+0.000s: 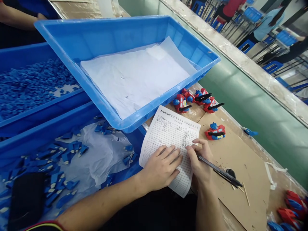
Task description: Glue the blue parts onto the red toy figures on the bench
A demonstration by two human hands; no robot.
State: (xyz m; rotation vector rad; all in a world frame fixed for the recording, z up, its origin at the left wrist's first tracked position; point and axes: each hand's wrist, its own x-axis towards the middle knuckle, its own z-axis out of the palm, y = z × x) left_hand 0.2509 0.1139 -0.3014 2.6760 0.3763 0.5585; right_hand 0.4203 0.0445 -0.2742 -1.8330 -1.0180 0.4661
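Hands: two are seen, the left hand (pixel 161 166) and the right hand (pixel 199 162).
Pens: one black pen (pixel 220 171) is counted.
Paper forms: one paper form (pixel 169 144) is counted.
Blue bins: three are counted, the tilted bin (pixel 79 35), the back bin (pixel 14 54) and the near bin (pixel 36 133).
Red and blue toys: three are bunched by the tilted bin (pixel 194 99), one toy (pixel 215 131) is seen alone, more are cut off at the corner (pixel 292 208).
Small blue pieces: too many to be counted.
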